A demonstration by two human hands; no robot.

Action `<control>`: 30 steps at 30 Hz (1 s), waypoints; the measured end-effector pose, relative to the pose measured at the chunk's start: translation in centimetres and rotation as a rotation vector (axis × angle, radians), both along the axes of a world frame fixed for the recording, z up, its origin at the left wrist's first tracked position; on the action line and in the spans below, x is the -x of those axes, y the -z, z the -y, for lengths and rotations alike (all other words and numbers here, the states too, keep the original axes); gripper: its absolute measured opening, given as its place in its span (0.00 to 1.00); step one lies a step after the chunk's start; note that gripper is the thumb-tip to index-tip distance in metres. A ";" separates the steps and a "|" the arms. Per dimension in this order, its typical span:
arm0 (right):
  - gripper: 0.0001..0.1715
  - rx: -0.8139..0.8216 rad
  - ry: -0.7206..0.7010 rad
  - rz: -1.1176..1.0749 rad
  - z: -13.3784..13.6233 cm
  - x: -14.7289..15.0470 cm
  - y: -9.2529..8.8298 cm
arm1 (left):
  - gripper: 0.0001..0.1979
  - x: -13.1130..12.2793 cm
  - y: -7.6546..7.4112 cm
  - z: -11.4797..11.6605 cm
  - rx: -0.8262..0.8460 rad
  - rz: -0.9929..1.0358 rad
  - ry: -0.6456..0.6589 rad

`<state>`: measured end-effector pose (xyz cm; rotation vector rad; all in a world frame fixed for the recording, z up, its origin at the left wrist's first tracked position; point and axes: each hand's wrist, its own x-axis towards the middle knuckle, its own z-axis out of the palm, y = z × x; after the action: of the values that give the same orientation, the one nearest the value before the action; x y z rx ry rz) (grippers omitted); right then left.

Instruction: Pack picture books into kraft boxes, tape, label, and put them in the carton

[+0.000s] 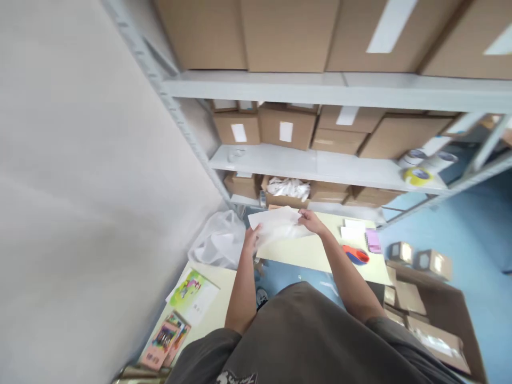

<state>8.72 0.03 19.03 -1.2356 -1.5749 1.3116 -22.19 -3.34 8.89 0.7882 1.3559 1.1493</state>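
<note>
A white, slightly see-through plastic bag (280, 225) is stretched flat between my two hands, above a pale yellow table (296, 255). My left hand (253, 234) is closed on its left lower edge. At the upper right corner, my right hand (311, 220) pinches the same bag. Whether anything lies inside the bag I cannot tell. On the table to the right are an orange and blue tape dispenser (356, 255), white paper slips (352, 230) and a pinkish-purple pad (373, 240).
A metal shelf rack (320, 165) with cardboard boxes stands ahead. Tape rolls (418, 175) sit at its right end. Books (164, 341) lie on a left-hand table, beside a clear bag of white material (220, 240). A large carton (444, 298) holding parcels stands at right.
</note>
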 end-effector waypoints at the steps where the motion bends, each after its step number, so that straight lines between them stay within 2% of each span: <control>1: 0.06 0.005 0.099 -0.006 0.8 -2.5 0.3 | 0.33 -2.6 0.0 -0.3 0.018 0.010 0.031; 4: 0.10 0.005 0.360 -0.048 3.4 -9.2 1.7 | 0.28 -10.2 -0.2 -0.8 0.037 -0.030 0.072; 6: 0.15 -0.008 0.509 -0.088 5.2 -13.0 2.8 | 0.26 -14.3 -0.3 -1.1 0.040 -0.041 0.064; 8: 0.22 0.004 0.640 -0.134 6.9 -16.2 3.9 | 0.27 -16.9 -0.6 -1.3 0.021 -0.004 0.079; 10: 0.30 0.032 0.754 -0.170 8.3 -18.6 5.0 | 0.29 -17.8 -1.0 -1.7 -0.003 0.039 0.170; 13: 0.36 0.051 0.861 -0.201 9.1 -20.6 6.5 | 0.31 -16.4 -1.5 -2.4 -0.010 0.049 0.355; 15: 0.37 0.039 0.899 -0.236 8.8 -20.6 7.5 | 0.31 -14.5 -1.8 -2.9 -0.004 0.048 0.385; 18: 0.38 -0.003 0.925 -0.303 7.9 -19.5 8.7 | 0.27 -11.9 -1.9 -3.9 -0.008 0.006 0.261; 21: 0.37 -0.012 0.894 -0.310 6.9 -18.0 9.8 | 0.20 -10.4 -1.4 -5.1 -0.027 -0.104 0.122; 25: 0.32 0.088 0.932 -0.161 6.0 -16.3 11.9 | 0.13 -9.8 0.5 -6.9 0.053 -0.335 0.119; 30: 0.22 0.335 0.968 0.206 5.7 -14.7 15.6 | 0.07 -9.2 4.6 -8.3 0.173 -0.487 0.201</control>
<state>23.43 -5.68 3.47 -2.0305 -0.6612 0.8131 -13.00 4.99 4.28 1.0938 1.7026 0.6923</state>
